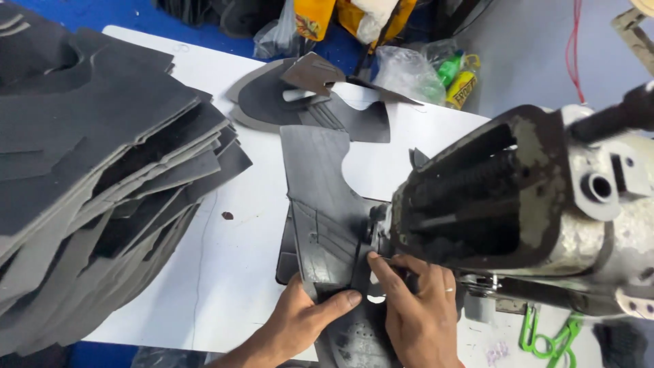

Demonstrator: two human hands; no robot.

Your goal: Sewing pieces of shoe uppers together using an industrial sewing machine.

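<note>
Dark grey cut piece lies flat on the white table, its near end fed under the head of the worn sewing machine. Left hand presses it down, thumb stretched out flat on it; right hand pinches its edge by the needle, fingers nearly closed. Judging by the layout, one piece is in work, a few lie beyond, and a tall stack, too many to count, waits at left.

Bright, even overhead light with soft shadows; the close sewing machine head looks slightly blurred and edge-stretched
</note>
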